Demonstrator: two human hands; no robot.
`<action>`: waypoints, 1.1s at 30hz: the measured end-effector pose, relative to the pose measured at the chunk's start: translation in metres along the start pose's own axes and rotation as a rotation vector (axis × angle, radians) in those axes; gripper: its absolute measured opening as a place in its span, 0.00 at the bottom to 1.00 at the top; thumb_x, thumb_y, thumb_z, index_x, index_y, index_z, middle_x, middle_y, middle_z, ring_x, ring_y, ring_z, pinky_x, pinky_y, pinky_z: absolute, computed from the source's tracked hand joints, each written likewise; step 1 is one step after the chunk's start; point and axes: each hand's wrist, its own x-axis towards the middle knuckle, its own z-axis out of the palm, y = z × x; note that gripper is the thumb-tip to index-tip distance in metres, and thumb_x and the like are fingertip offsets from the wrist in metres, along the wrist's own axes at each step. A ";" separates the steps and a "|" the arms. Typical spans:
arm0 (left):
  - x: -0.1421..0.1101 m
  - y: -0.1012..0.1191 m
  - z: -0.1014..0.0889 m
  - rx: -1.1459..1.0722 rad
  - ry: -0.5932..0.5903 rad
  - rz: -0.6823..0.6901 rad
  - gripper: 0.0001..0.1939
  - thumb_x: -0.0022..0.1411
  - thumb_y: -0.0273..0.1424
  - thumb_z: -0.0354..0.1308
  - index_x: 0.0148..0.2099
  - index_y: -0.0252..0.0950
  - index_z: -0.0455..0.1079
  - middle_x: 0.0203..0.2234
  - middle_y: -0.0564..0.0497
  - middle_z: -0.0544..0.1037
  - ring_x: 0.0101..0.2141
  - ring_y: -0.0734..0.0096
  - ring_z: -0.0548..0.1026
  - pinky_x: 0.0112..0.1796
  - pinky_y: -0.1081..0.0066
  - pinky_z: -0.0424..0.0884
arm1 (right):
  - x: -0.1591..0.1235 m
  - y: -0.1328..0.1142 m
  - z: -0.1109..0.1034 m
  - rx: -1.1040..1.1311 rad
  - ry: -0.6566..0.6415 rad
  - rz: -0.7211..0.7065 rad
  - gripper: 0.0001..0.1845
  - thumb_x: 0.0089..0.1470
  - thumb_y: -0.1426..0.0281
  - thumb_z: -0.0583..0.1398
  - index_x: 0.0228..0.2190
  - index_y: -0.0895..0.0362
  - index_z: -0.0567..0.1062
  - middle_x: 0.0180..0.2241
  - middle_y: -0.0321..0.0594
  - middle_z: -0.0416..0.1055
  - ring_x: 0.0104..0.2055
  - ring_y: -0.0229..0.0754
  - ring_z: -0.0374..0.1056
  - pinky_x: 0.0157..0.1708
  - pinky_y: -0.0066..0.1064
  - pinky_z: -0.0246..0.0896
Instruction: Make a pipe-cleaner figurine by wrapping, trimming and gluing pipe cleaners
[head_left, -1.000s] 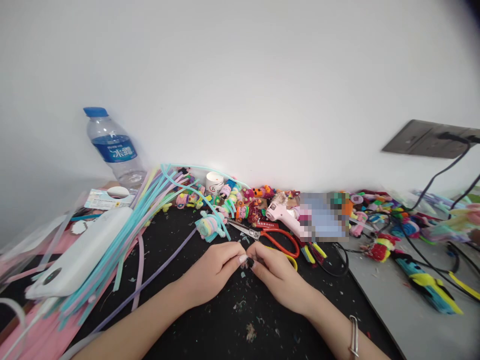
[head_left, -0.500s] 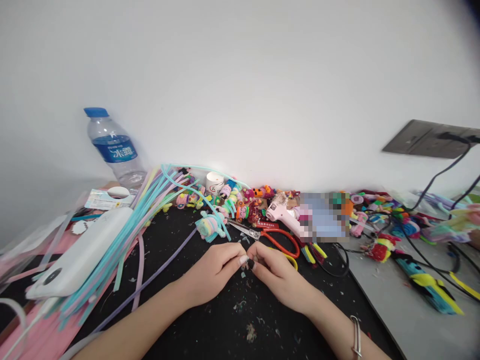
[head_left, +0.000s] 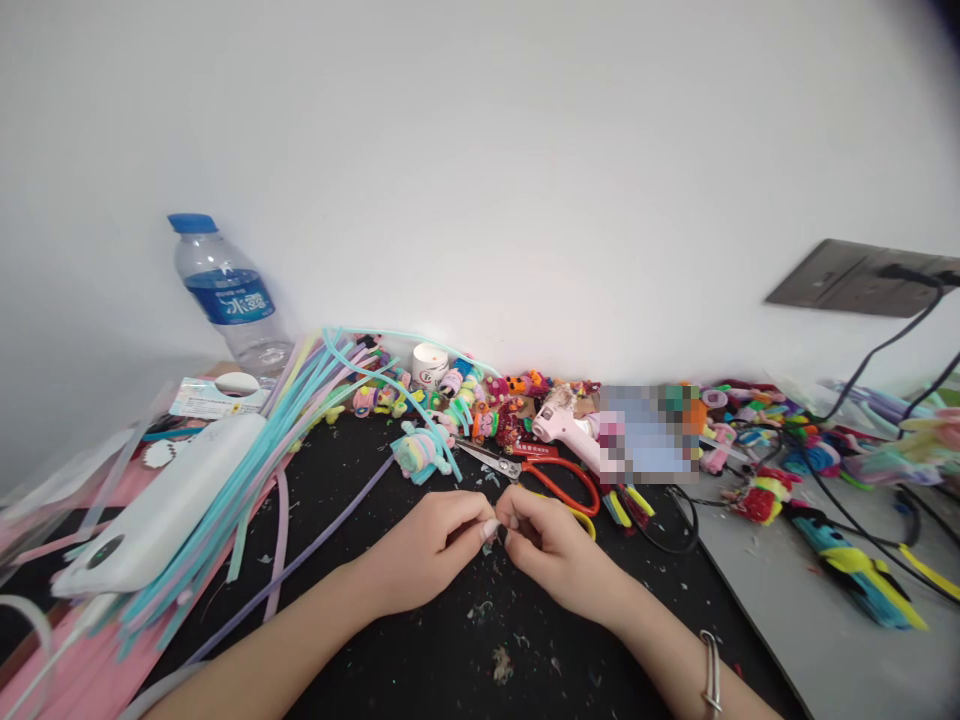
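My left hand [head_left: 431, 548] and my right hand [head_left: 559, 555] meet fingertip to fingertip over the black mat [head_left: 420, 660]. Both are closed in a pinch. A tiny dark bit shows between the fingertips, too small to name. Just beyond them lie red-handled scissors [head_left: 561, 480], their blades pointing left. A pastel pipe-cleaner figure [head_left: 420, 452] rests behind my left hand. Past the scissors is a pink glue gun [head_left: 574, 440], its nozzle end to the left.
Pipe cleaners [head_left: 247, 480] lie in a bundle at left beside a white phone-like device [head_left: 165, 510]. Behind stand a water bottle [head_left: 229, 295] and a paper cup [head_left: 429, 367]. Fuzzy figures [head_left: 765, 495] and black cables [head_left: 847, 540] fill the right. A wall socket [head_left: 840, 278] is above.
The fingertips of both hands have shifted slightly against each other, and the right thumb has drawn a little away from the left. Everything else stays put.
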 end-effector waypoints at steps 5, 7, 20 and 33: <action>0.001 0.001 -0.003 -0.033 -0.022 -0.023 0.14 0.65 0.33 0.44 0.27 0.34 0.60 0.21 0.57 0.63 0.25 0.76 0.61 0.29 0.75 0.57 | 0.001 -0.001 -0.002 0.022 -0.018 0.015 0.06 0.48 0.79 0.52 0.27 0.56 0.63 0.21 0.28 0.54 0.24 0.32 0.50 0.24 0.24 0.46; 0.001 0.000 -0.004 -0.075 -0.014 -0.038 0.15 0.65 0.33 0.44 0.27 0.34 0.60 0.21 0.57 0.63 0.25 0.76 0.61 0.28 0.75 0.57 | 0.001 -0.002 -0.004 0.058 -0.017 0.007 0.04 0.52 0.76 0.52 0.28 0.57 0.64 0.22 0.29 0.55 0.24 0.33 0.51 0.24 0.24 0.47; 0.001 -0.003 -0.006 -0.103 0.042 -0.013 0.16 0.64 0.32 0.46 0.25 0.33 0.64 0.20 0.56 0.66 0.25 0.76 0.65 0.30 0.75 0.59 | 0.001 0.006 0.004 -0.142 0.218 -0.206 0.11 0.54 0.68 0.60 0.41 0.55 0.73 0.34 0.40 0.73 0.31 0.38 0.66 0.30 0.29 0.63; 0.000 -0.004 -0.010 -0.226 0.093 -0.075 0.20 0.65 0.38 0.44 0.28 0.32 0.68 0.20 0.54 0.69 0.17 0.81 0.60 0.21 0.76 0.57 | -0.001 0.013 0.001 -0.229 0.311 -0.345 0.08 0.58 0.71 0.56 0.39 0.56 0.74 0.33 0.41 0.74 0.35 0.39 0.69 0.36 0.31 0.66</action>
